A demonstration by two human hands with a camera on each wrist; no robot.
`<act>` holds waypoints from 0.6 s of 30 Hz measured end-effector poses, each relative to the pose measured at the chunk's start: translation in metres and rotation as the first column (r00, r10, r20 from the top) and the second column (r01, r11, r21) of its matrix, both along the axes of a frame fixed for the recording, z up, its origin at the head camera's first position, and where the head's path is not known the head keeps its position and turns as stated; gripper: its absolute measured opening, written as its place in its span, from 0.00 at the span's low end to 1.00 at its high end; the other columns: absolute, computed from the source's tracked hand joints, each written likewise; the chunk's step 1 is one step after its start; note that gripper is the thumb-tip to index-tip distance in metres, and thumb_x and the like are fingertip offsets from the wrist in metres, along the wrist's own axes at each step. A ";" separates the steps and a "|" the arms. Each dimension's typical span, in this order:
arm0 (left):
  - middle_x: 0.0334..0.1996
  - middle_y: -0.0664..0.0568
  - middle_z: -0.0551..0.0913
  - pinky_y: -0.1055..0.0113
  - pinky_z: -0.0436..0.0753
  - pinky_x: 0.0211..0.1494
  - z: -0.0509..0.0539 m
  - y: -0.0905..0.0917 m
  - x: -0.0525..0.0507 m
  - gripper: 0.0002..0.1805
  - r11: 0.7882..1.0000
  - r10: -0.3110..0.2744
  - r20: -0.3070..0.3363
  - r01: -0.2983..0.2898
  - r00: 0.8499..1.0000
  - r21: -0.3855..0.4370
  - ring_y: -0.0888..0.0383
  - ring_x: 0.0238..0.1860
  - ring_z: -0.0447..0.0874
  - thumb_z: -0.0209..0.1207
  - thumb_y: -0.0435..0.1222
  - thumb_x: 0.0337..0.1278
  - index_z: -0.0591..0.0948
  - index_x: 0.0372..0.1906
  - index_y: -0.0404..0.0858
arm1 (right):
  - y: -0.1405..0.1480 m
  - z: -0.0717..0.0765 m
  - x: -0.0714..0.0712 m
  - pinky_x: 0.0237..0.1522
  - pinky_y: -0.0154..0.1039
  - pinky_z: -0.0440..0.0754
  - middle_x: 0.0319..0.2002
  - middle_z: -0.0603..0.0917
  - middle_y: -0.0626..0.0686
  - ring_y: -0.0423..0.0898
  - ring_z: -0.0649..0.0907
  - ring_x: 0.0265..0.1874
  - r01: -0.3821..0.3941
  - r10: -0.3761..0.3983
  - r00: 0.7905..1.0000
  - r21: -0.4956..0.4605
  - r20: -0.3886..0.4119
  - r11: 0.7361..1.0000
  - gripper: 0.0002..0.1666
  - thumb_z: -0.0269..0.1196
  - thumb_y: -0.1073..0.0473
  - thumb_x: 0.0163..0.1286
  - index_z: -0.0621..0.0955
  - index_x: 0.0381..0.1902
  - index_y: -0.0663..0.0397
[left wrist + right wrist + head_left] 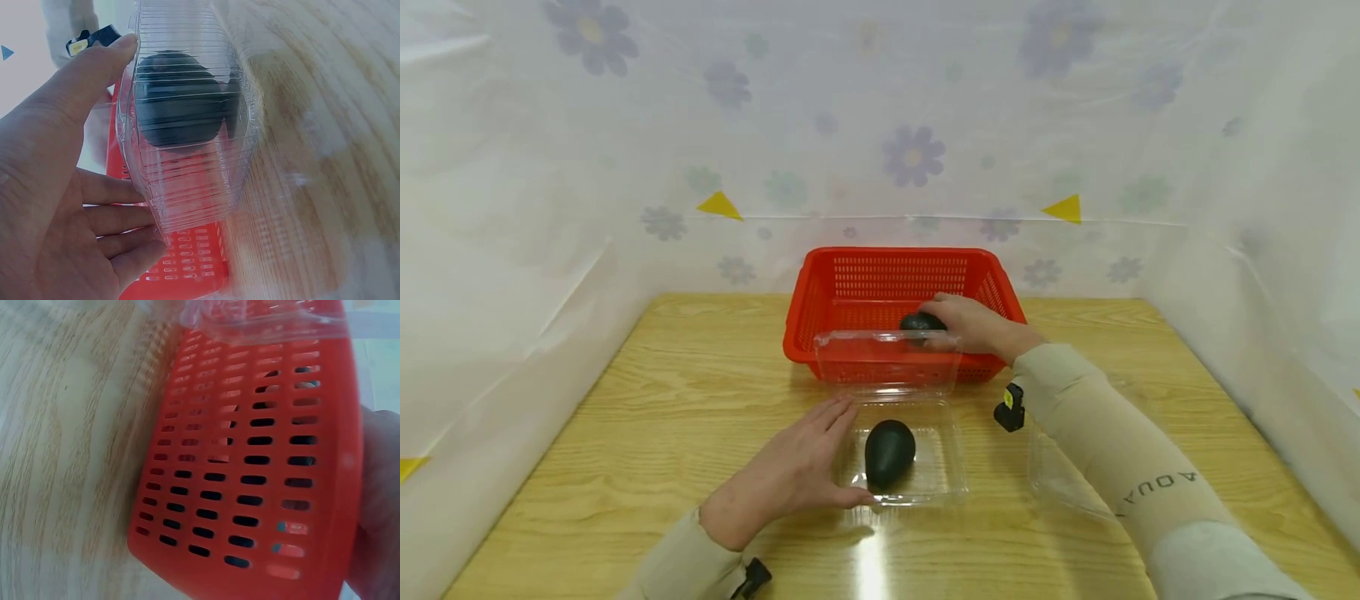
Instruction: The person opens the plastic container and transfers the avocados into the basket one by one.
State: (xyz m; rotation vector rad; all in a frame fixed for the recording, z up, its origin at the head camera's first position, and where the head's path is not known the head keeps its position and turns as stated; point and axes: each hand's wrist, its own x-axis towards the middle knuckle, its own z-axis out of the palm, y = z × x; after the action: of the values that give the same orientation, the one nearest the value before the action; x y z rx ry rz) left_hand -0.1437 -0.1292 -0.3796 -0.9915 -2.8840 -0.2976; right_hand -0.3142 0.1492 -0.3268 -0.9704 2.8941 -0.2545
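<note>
A clear plastic clamshell container (951, 467) stands on the table with its lid (887, 350) raised toward the back. One dark green avocado (890, 454) lies in its base, seen through the ribbed wall in the left wrist view. My left hand (797, 467) spans the container's left side, thumb and fingers spread and fairly straight, their tips touching its rim. Inside the red basket (797, 325), my right hand (966, 321) holds a second dark avocado (917, 323), partly seen through the lid. In the right wrist view the basket wall (250, 481) hides most of that grip.
Another clear plastic piece (1060, 475) lies on the wooden table (685, 392), partly under my right forearm. Behind the basket rises a flower-patterned sheet (850, 125), with white side sheets left and right.
</note>
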 end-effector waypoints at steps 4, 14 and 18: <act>0.74 0.39 0.64 0.52 0.68 0.74 0.000 0.000 -0.001 0.62 1.000 0.005 0.011 -0.005 1.000 0.004 0.43 0.74 0.63 0.65 0.69 0.41 0.63 0.73 0.30 | -0.002 -0.005 -0.005 0.58 0.50 0.79 0.55 0.79 0.59 0.54 0.79 0.51 -0.012 0.012 1.000 0.022 0.019 1.000 0.30 0.69 0.54 0.65 0.76 0.62 0.59; 0.74 0.39 0.63 0.52 0.67 0.75 0.001 0.001 -0.002 0.62 1.000 0.010 0.028 -0.010 1.000 -0.008 0.43 0.75 0.62 0.65 0.70 0.42 0.62 0.74 0.30 | 0.000 -0.011 -0.012 0.60 0.51 0.79 0.54 0.81 0.59 0.55 0.80 0.53 0.003 -0.007 0.998 0.056 0.055 0.998 0.32 0.68 0.52 0.66 0.75 0.63 0.59; 0.74 0.38 0.64 0.52 0.68 0.75 0.001 0.001 -0.001 0.62 1.000 0.003 0.020 -0.003 1.000 -0.005 0.43 0.75 0.62 0.65 0.70 0.42 0.63 0.73 0.30 | 0.002 -0.010 -0.011 0.60 0.51 0.79 0.55 0.81 0.59 0.54 0.80 0.53 0.002 -0.005 0.998 0.050 0.067 0.999 0.32 0.67 0.51 0.67 0.74 0.64 0.58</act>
State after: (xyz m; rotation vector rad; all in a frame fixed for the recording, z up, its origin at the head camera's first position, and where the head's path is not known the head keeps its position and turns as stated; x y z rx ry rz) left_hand -0.1448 -0.1280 -0.3786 -0.9908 -2.9048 -0.3025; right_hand -0.3256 0.1512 -0.3370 -0.9303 2.8275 -0.2105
